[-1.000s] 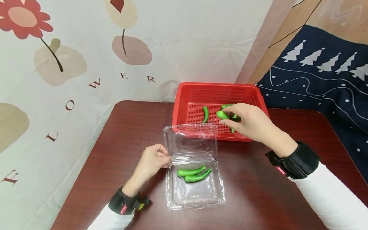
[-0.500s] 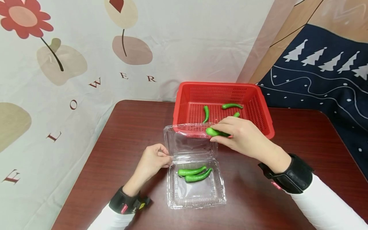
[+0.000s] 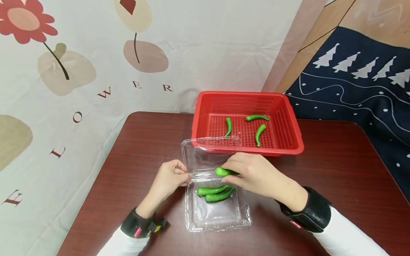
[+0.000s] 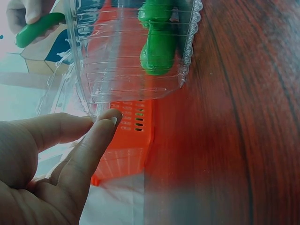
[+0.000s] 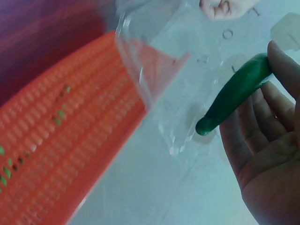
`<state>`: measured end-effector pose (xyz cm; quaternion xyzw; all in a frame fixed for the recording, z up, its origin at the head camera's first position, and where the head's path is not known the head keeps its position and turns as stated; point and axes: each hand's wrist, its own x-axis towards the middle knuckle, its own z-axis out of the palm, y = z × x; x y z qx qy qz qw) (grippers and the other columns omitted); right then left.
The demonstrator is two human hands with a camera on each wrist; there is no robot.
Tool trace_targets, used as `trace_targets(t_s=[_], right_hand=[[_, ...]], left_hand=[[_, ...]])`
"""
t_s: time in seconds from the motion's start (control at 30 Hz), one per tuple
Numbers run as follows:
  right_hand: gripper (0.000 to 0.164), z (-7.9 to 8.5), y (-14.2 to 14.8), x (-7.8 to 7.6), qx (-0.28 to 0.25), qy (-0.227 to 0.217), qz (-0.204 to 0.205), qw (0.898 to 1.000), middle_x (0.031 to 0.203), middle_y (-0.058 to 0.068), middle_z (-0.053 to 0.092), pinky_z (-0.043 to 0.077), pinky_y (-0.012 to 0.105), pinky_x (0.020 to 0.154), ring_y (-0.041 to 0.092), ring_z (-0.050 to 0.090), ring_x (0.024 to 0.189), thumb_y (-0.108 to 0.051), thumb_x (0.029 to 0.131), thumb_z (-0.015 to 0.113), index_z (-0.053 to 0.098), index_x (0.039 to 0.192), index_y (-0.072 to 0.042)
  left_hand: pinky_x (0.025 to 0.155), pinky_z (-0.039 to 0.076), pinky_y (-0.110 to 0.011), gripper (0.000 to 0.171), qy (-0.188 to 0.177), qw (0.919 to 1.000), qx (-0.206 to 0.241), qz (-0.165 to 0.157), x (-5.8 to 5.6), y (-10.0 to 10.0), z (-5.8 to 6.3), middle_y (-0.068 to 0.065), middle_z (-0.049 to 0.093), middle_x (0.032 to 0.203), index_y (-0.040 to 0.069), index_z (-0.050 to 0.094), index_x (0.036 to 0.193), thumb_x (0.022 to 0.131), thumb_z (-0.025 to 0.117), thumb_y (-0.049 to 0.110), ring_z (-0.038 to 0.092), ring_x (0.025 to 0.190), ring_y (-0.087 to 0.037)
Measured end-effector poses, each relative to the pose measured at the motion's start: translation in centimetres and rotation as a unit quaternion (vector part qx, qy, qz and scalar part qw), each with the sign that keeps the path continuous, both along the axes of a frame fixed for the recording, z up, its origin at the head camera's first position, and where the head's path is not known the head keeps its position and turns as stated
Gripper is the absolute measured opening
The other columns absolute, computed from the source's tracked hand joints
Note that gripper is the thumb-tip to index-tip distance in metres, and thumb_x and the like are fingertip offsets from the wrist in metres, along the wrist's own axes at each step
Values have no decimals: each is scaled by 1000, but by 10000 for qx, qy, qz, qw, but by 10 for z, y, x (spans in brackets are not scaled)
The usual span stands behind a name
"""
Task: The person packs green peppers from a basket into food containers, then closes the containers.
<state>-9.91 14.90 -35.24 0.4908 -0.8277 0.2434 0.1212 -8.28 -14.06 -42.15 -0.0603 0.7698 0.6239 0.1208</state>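
A green chili pepper is pinched between the thumb and fingers of my right hand, above the hinge side of a clear plastic clamshell box. In the right wrist view the held pepper slants past the fingers, its narrow end pointing away from the palm. The box lies open with its lid raised toward the back. Two green chili peppers lie side by side in its base. My left hand pinches the box's left edge at the hinge, thumb and fingertip together in the left wrist view.
A red perforated basket stands behind the box, with three green chili peppers spread on its floor. The raised lid overlaps its front rim in the head view. Beneath is a dark reddish wooden table, with a printed cloth behind it.
My right hand has carried the pepper from over the basket, leftward and toward me, to the box's hinge side. My left hand has stayed at the hinge.
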Motion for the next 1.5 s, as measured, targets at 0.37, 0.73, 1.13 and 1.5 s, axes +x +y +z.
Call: trace_targets(t_s=[0.37, 0.73, 1.13, 1.5], right_hand=[[24, -24, -17, 17, 625, 195, 383, 9971, 90, -7, 67, 58, 22, 71, 8, 63, 83, -30, 87, 87, 76, 101, -14], [26, -37, -34, 29, 1535, -375, 264, 9871, 79, -11, 57, 53, 22, 63, 4, 52, 71, -34, 84, 89, 68, 83, -18], [27, -53, -43, 35, 2084, -273, 283, 9772, 76, -12, 54, 55, 24, 63, 5, 55, 71, -34, 81, 90, 67, 81, -20], [30, -61, -46, 35, 2326, -51, 208, 9723, 74, -11, 53, 55, 24, 61, 6, 53, 67, -35, 79, 91, 66, 79, -20]], left_hand=[[67, 67, -36, 20, 85, 10000, -36, -31, -1, -1, 0, -16, 76, 77, -3, 58, 87, 84, 76, -10, 75, 69, -21], [68, 67, -36, 20, 94, 9999, -116, 12, 0, -1, 1, -15, 75, 76, -3, 59, 87, 85, 77, -9, 75, 69, -21], [68, 67, -36, 20, 72, 9999, -108, 19, 0, 0, 2, -15, 75, 76, -3, 58, 86, 85, 78, -9, 74, 69, -21], [67, 67, -35, 20, 67, 9999, -144, 67, 1, 0, 2, -15, 74, 75, -2, 58, 85, 84, 77, -9, 73, 68, -19]])
